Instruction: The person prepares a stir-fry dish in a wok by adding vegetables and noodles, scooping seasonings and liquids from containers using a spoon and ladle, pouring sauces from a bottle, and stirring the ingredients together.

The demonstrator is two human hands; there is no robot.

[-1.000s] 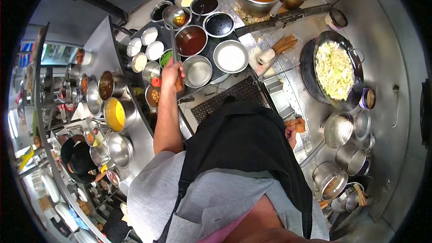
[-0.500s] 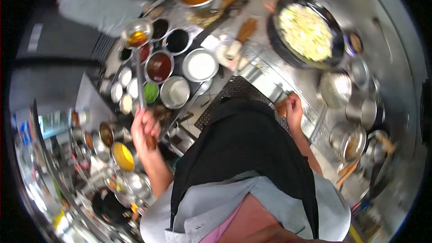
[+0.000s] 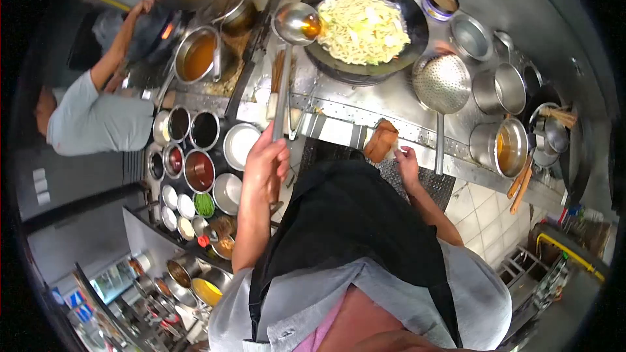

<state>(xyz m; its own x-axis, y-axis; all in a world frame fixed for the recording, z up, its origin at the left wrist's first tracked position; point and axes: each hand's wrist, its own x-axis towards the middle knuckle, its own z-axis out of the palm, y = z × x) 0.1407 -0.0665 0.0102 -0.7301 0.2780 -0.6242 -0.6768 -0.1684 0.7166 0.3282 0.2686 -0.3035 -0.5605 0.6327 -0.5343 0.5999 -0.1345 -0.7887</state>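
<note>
My left hand (image 3: 264,163) is wrapped around the long handle of a steel ladle (image 3: 295,25). Amber liquid sits in the ladle's bowl, which hangs over the left rim of a black wok (image 3: 417,32). Pale noodle-like strips (image 3: 362,29) with bits of green fill the wok. Lower down, my right hand (image 3: 408,166) has its fingers bent together at the edge of a brown cloth (image 3: 381,141) on the stove's front edge. The fingertips are partly hidden.
A perforated strainer (image 3: 442,83) lies right of the wok, beside steel pots (image 3: 499,90). Left are several sauce containers (image 3: 199,171) and a pot of brown liquid (image 3: 197,57). Another person (image 3: 104,111) stands at far left with an arm stretched out.
My left hand has carried the ladle of amber liquid from above the sauce containers to the wok's rim. The view has turned. My right hand stays near the brown cloth.
</note>
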